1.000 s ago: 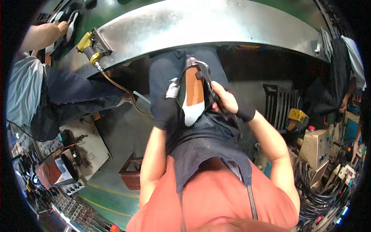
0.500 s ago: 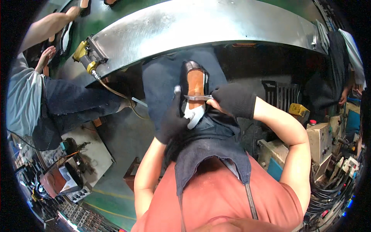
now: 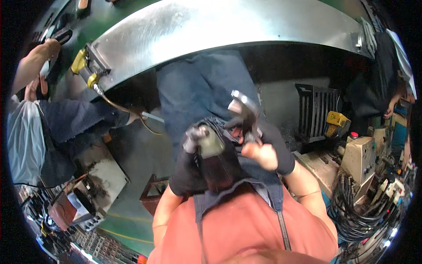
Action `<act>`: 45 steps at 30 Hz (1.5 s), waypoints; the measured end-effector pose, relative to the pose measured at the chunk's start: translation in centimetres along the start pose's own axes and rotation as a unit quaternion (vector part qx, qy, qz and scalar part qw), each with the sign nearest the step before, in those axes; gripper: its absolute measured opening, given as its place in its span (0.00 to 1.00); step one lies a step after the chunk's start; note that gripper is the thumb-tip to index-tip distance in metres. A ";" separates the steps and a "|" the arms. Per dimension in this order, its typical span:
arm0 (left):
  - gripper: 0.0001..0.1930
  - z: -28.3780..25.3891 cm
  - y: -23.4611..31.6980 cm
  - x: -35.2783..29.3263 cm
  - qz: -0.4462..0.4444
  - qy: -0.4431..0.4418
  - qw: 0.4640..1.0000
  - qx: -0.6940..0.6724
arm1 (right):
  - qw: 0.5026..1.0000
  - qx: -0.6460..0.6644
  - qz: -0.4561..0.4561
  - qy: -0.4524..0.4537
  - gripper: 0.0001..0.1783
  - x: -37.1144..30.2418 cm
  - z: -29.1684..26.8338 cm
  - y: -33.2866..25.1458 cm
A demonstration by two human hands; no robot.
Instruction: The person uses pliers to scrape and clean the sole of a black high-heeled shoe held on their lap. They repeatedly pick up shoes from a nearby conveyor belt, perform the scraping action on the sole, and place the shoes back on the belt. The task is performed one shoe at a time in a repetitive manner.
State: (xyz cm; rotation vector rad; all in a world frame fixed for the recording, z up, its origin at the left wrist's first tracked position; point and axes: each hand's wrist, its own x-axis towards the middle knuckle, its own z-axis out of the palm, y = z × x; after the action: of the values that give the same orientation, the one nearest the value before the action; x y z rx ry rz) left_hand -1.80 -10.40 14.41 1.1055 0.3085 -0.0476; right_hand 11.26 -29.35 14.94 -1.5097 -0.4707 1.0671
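Observation:
Close to my lap, a dark shoe (image 3: 217, 171) is turned with a pale yellow-green block, probably its last, showing at its opening. My left hand (image 3: 187, 160), in a black glove with greyish fingertips, is closed on the shoe at its left side. My right hand (image 3: 263, 154), gloved with bare thumb and fingers showing, is closed round a hammer-like metal tool (image 3: 247, 105). The tool's shiny head stands up beyond the hand, to the right of the shoe. Motion blurs the tool and both hands, so its exact kind is unclear.
A curved metal bench (image 3: 189, 33) runs across the front, with a yellow air tool (image 3: 85, 68) and hose at its left end. Another person's hand (image 3: 48, 48) works at far left. A black slatted crate (image 3: 317, 112) and machine boxes (image 3: 360, 158) stand to the right.
The shoe has come off the dark apron cloth toward my body and been turned over, its brown sole no longer showing. My right hand has drawn the tool nearer and raised its head.

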 end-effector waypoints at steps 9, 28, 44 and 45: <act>0.46 -0.4 -2.9 -3.7 0.203 -0.009 0.892 0.405 | 0.975 -0.184 -0.120 -0.038 0.42 -0.6 2.5 -2.6; 0.51 -1.8 -3.6 -3.4 0.128 -0.047 0.955 0.265 | 0.981 -0.182 -0.070 -0.023 0.42 -0.5 3.5 -2.8; 0.35 -1.8 -4.9 -3.0 0.123 -0.053 0.847 0.514 | 0.980 -0.169 -0.104 -0.015 0.44 0.4 3.2 -1.6; 0.33 -2.5 -5.8 -2.6 0.131 -0.062 0.823 0.549 | 0.981 -0.164 -0.102 -0.014 0.44 0.4 3.1 -1.4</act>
State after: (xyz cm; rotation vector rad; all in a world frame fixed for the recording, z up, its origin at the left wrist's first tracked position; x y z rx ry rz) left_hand -5.97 -11.13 9.10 2.2818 -0.0314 -0.0538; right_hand 9.34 -26.94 16.38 -1.6920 -0.8355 0.8811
